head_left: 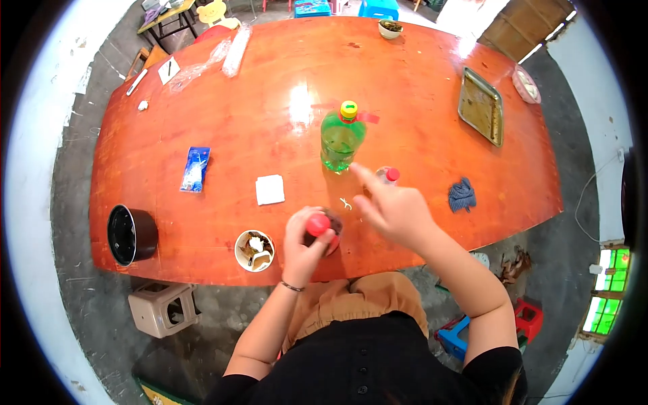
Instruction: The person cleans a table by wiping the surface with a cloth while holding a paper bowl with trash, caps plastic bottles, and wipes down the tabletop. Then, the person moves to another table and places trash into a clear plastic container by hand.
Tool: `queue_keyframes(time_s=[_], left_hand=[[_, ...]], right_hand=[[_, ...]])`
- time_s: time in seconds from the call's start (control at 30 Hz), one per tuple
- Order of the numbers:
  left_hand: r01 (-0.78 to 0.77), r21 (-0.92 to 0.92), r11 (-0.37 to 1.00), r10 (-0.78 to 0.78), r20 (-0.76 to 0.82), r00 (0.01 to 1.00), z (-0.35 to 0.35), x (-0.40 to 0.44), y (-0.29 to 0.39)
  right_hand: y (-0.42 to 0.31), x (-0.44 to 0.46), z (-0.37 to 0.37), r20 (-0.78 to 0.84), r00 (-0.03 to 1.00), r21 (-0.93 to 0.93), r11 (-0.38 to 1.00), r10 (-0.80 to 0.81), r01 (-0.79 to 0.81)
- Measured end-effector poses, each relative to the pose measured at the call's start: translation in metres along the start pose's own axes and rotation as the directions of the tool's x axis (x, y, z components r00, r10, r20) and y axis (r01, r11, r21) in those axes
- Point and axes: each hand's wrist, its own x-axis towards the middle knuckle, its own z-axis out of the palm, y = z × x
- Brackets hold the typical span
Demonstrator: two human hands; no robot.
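Observation:
My left hand [302, 244] is wrapped round a dark bottle with a red cap [318, 225], near the front edge of the table. My right hand [397, 210] is over the table with the index finger stretched out and the thumb apart; nothing shows in it. Its fingertip is close to the base of a green plastic bottle [341, 140] with a yellow cap and a red strip at its neck. Just behind the right hand, partly hidden by it, is a smaller clear bottle with a red cap [391, 175]. Small white scraps [346, 203] lie between my hands.
On the red-brown table [256, 121] are a white paper cup with waste [254, 251], folded tissues [270, 190], a blue packet [196, 169], a black pot [133, 235], a grey cloth [462, 195], a metal tray [480, 108] and a bowl [389, 29]. Stools stand around it.

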Motion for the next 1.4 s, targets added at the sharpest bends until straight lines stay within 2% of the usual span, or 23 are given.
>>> queue_keyframes(time_s=[0.07, 0.13, 0.2, 0.33, 0.43, 0.53, 0.63, 0.77, 0.93, 0.97, 1.03, 1.07, 1.13, 1.2, 1.27, 1.37, 1.4], left_hand=[[0.158, -0.328, 0.931, -0.182, -0.045, 0.982, -0.015, 0.003, -0.004], [0.217, -0.437, 0.873, -0.261, -0.042, 0.965, -0.027, 0.011, 0.011], [0.170, -0.415, 0.894, -0.218, -0.071, 0.973, -0.030, 0.020, 0.006], [0.088, -0.336, 0.938, -0.137, -0.125, 0.983, -0.042, 0.057, 0.008], [0.055, -0.302, 0.952, -0.130, -0.232, 0.964, -0.054, 0.105, 0.022], [0.030, -0.281, 0.959, -0.109, -0.268, 0.957, -0.069, 0.163, 0.018], [-0.001, -0.308, 0.952, -0.081, -0.255, 0.963, -0.077, 0.217, -0.003], [-0.064, -0.324, 0.944, -0.040, -0.303, 0.952, -0.085, 0.272, -0.057], [-0.042, -0.289, 0.956, -0.050, -0.306, 0.951, -0.095, 0.305, -0.062], [0.008, -0.291, 0.957, -0.085, -0.251, 0.964, -0.097, 0.305, -0.062], [-0.062, 0.115, 0.991, 0.107, -0.434, 0.895, -0.097, 0.302, -0.080], [-0.071, 0.320, 0.945, 0.227, -0.482, 0.846, -0.096, 0.300, -0.088], [-0.244, 0.588, 0.771, 0.523, -0.366, 0.770, -0.065, 0.254, -0.028], [-0.438, 0.631, 0.640, 0.641, -0.124, 0.757, -0.033, 0.219, -0.015], [-0.423, 0.390, 0.818, 0.420, 0.097, 0.902, 0.000, 0.199, -0.011], [-0.322, 0.338, 0.884, 0.270, 0.193, 0.943, 0.048, 0.196, -0.009], [-0.265, 0.288, 0.920, 0.204, 0.226, 0.953, 0.061, 0.203, -0.020]], right_hand=[[0.012, 0.005, -0.009, -0.139, 0.990, 0.110, 0.994, 0.018, -0.003], [0.020, 0.012, -0.016, -0.194, 0.979, 0.167, 0.986, 0.059, -0.026], [0.030, 0.021, -0.023, -0.208, 0.975, 0.154, 0.987, 0.082, -0.050], [0.044, 0.047, -0.034, -0.254, 0.967, 0.082, 0.997, 0.017, 0.004], [0.054, 0.077, -0.033, -0.355, 0.925, -0.064, 0.990, -0.137, 0.122], [0.074, 0.116, -0.015, -0.356, 0.883, -0.284, 0.935, -0.306, 0.210], [0.082, 0.148, -0.005, -0.269, 0.855, -0.414, 0.855, -0.443, 0.313], [0.098, 0.182, 0.020, -0.158, 0.755, -0.554, 0.690, -0.636, 0.466], [0.098, 0.195, 0.013, -0.043, 0.716, -0.562, 0.609, -0.697, 0.559], [0.097, 0.197, 0.010, -0.018, 0.711, -0.558, 0.597, -0.703, 0.576], [0.098, 0.200, 0.008, 0.005, 0.674, -0.555, 0.559, -0.738, 0.616], [0.099, 0.201, 0.007, 0.013, 0.655, -0.555, 0.540, -0.755, 0.633], [0.101, 0.202, 0.005, 0.009, 0.605, -0.486, 0.525, -0.796, 0.699], [0.104, 0.199, 0.005, 0.002, 0.566, -0.439, 0.508, -0.824, 0.741], [0.105, 0.198, 0.005, 0.000, 0.534, -0.419, 0.484, -0.846, 0.768], [0.108, 0.196, 0.008, 0.149, 0.610, -0.441, 0.500, -0.778, 0.746], [0.105, 0.195, 0.011, 0.099, 0.630, -0.456, 0.528, -0.770, 0.717]])
